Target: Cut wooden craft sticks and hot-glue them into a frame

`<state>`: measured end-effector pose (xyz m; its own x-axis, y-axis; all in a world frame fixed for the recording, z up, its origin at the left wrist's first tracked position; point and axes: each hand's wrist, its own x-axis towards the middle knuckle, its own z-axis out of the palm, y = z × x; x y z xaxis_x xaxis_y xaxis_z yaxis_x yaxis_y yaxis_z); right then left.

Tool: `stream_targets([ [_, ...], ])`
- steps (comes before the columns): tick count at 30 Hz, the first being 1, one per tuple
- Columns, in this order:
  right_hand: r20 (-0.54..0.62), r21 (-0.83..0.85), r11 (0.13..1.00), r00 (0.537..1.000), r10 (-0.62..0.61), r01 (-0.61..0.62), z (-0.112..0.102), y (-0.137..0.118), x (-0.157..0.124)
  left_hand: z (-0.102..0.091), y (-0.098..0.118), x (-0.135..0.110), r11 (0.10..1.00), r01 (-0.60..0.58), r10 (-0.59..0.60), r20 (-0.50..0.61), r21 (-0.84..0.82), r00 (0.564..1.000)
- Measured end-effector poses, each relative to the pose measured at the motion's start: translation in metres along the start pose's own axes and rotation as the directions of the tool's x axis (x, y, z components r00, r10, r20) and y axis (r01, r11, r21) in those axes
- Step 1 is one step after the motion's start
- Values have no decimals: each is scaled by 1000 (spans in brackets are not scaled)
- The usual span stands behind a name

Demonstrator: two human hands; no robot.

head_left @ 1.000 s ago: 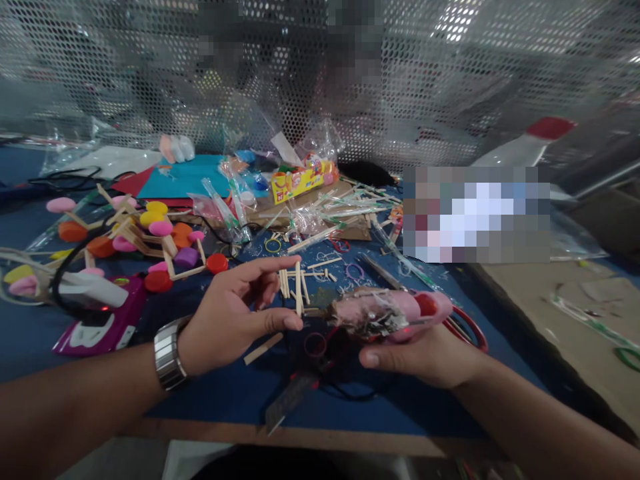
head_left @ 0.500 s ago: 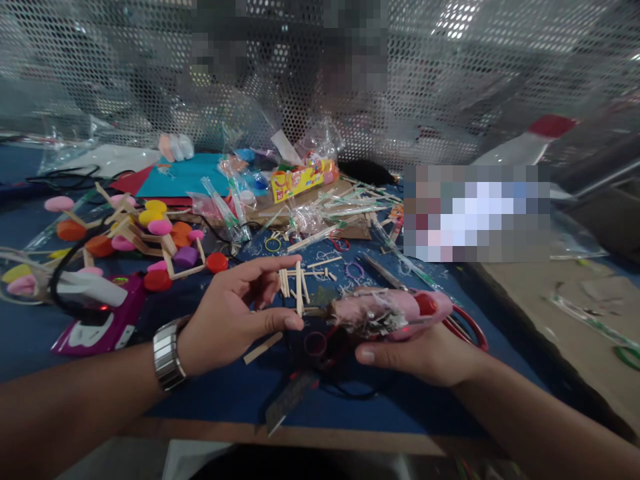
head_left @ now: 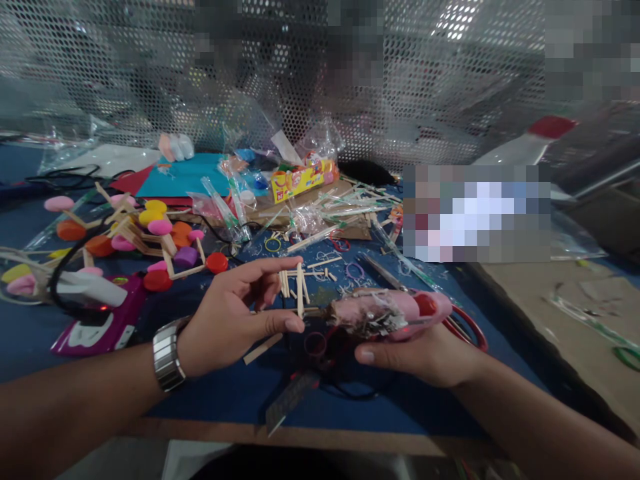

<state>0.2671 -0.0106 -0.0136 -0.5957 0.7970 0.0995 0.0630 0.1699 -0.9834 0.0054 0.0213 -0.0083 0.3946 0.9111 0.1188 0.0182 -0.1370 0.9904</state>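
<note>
A short wooden stick stands upright between the thumb and index finger of my left hand, which pinches it at both ends. My right hand is wrapped around a pink hot glue gun crusted with grey residue toward the front. Its nozzle points left and sits at the stick's lower end; whether it touches is hard to make out. Behind the held stick lie more short sticks. Below the glue gun are a utility knife blade and a dark cable.
At left rests a wooden stick model with coloured clay balls, beside a purple power strip. Scissors lie behind the glue gun. A yellow clay box, plastic wrappers and loose sticks fill the back; cardboard is at right.
</note>
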Motion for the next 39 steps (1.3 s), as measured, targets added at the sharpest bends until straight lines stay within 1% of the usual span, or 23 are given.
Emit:
stream_targets([
  [2, -14, 3, 1000, 1000, -12, 12, 0, 0, 1, 0, 0, 0, 1000, 0, 0, 2, 2, 1000],
  [6, -6, 9, 1000, 1000, -26, 26, 0, 1, 1, 0, -1, 0, 1000, -11, 11, 4, 11, 1000],
  [16, -16, 12, 1000, 1000, 6, -6, 1, -3, 2, -1, -1, -2, 1000, -6, 6, 19, 12, 1000],
  [22, -10, -42, 999, 1000, 13, -14, 1, -3, 3, -1, 0, -1, 1000, -10, 10, 18, 15, 1000],
  [26, -26, -27, 1000, 1000, -6, 5, 1, -1, 3, 0, 1, -1, 1000, -17, 17, 16, 26, 1000],
  [30, -44, 1, 1000, 999, 0, 0, 1, 0, 2, 0, 2, -1, 999, -25, 24, 14, 36, 1000],
  [39, -60, -9, 1000, 998, 3, -4, 1, 1, 2, 1, 2, -2, 1000, -8, 8, 9, 12, 1000],
])
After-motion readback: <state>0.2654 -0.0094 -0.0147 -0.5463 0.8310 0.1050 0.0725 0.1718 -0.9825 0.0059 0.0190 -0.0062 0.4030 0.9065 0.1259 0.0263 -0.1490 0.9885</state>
